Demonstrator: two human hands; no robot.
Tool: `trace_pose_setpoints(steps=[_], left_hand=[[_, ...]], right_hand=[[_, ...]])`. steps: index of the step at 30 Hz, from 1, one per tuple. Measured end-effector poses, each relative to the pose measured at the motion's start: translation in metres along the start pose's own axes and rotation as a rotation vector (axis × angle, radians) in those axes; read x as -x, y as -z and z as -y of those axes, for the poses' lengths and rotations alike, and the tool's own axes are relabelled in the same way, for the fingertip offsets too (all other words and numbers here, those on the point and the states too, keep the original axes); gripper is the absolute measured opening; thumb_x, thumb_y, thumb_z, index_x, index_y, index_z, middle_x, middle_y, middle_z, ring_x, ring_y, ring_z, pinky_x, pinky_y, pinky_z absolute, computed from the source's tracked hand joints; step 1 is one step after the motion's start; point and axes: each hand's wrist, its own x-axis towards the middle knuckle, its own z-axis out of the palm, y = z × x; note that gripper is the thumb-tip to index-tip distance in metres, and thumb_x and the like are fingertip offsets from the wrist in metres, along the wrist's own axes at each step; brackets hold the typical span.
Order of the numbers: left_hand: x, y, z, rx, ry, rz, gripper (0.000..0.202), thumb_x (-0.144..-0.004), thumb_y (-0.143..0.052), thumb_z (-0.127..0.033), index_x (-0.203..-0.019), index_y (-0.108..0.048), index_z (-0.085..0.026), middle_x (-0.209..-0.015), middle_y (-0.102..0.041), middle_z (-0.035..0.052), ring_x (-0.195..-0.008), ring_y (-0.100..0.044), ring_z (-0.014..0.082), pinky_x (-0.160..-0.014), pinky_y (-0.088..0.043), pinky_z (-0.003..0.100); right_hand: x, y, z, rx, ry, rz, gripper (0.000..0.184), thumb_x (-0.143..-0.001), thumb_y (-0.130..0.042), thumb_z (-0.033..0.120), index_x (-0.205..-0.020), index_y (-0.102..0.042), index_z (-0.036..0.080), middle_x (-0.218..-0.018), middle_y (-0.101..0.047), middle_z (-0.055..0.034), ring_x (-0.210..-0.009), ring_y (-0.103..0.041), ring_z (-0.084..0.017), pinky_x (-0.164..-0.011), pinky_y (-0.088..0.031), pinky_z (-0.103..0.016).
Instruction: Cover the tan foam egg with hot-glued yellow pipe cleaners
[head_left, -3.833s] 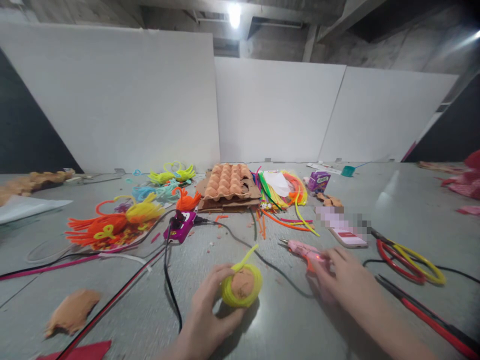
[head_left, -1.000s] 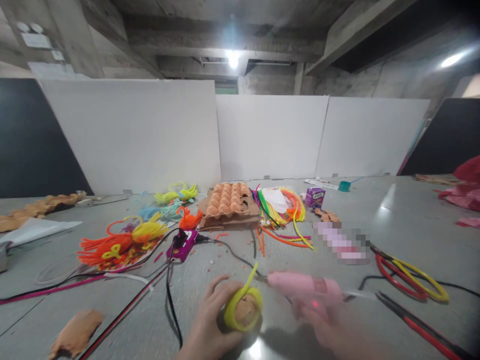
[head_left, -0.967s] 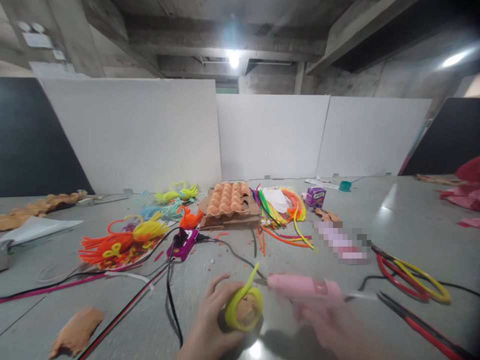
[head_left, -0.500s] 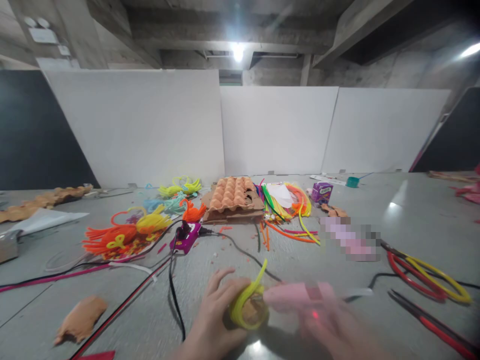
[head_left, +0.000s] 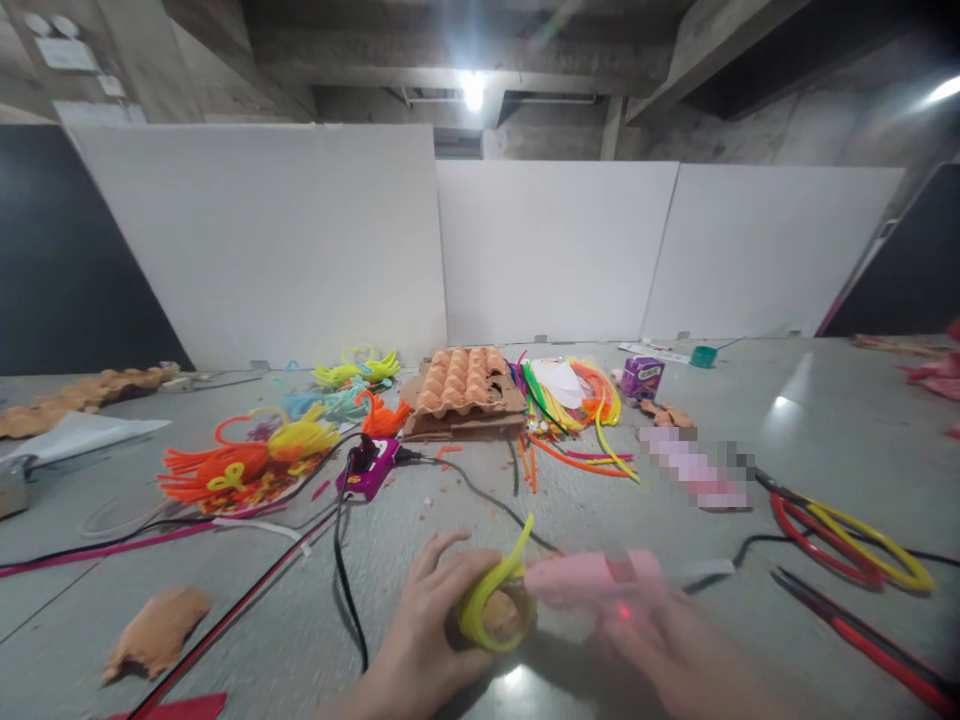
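My left hand (head_left: 431, 625) is closed around a small brown egg-carton cup (head_left: 501, 612). A yellow-green pipe cleaner (head_left: 474, 608) is wound about the cup, with one loose end sticking up. My right hand (head_left: 652, 640), blurred, grips a pink hot glue gun (head_left: 592, 580) with a red light on it. The gun's tip points left and meets the cup's right rim; I cannot tell whether it touches. From the gun's back end sticks a whitish glue stick (head_left: 709, 573).
A purple power strip (head_left: 367, 470) with black cords lies ahead left. Beyond are an egg tray (head_left: 465, 380) on cardboard, pipe-cleaner bundles (head_left: 217, 470) and a purple box (head_left: 642, 378). Scissors (head_left: 832, 545) and tweezers (head_left: 855, 635) lie at right, a torn carton piece (head_left: 157, 630) at left.
The whole view has shifted slightly up and left. Both hands keep their hold on the cup and the glue gun, with hardly any motion between them.
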Motion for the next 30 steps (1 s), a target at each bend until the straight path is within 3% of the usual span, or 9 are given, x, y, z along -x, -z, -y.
trace_pose_setpoints(steps=[6,19,24,30], left_hand=[[0.001,-0.002,0.003,0.005,-0.001,0.006,0.053,-0.066,-0.07,-0.012,-0.115,-0.059,-0.029,-0.114,-0.07,0.0026,-0.121,-0.049,0.0319,-0.101,-0.041,0.053],[0.003,-0.002,0.004,0.032,0.031,0.003,0.056,-0.063,-0.068,-0.009,-0.114,-0.059,-0.029,-0.111,-0.07,0.003,-0.122,-0.047,0.033,-0.099,-0.043,0.052],[0.002,-0.002,0.005,0.035,0.038,-0.002,0.055,-0.064,-0.068,-0.01,-0.114,-0.06,-0.03,-0.111,-0.07,0.0031,-0.122,-0.048,0.0334,-0.099,-0.043,0.051],[0.0,-0.002,0.005,0.043,0.056,-0.004,0.056,-0.062,-0.069,-0.009,-0.113,-0.06,-0.029,-0.111,-0.07,0.0031,-0.123,-0.047,0.0335,-0.1,-0.042,0.052]], right_hand=[[0.002,0.0,-0.001,0.016,-0.022,-0.014,0.025,-0.08,-0.05,0.041,-0.078,-0.071,0.028,-0.08,-0.073,-0.0047,-0.075,-0.068,-0.023,-0.069,-0.054,-0.03],[0.003,0.001,0.005,0.018,-0.011,-0.057,0.023,-0.079,-0.053,0.042,-0.065,-0.065,0.027,-0.068,-0.069,-0.0026,-0.068,-0.065,-0.022,-0.066,-0.052,-0.031],[0.004,-0.004,0.005,-0.028,-0.061,-0.161,0.024,-0.076,-0.053,0.046,-0.068,-0.066,0.028,-0.073,-0.07,-0.0032,-0.07,-0.065,-0.022,-0.065,-0.052,-0.031],[0.001,-0.005,-0.005,0.037,-0.094,-0.077,0.028,-0.08,-0.052,0.048,-0.077,-0.067,0.025,-0.075,-0.069,-0.0041,-0.07,-0.064,-0.02,-0.068,-0.052,-0.03]])
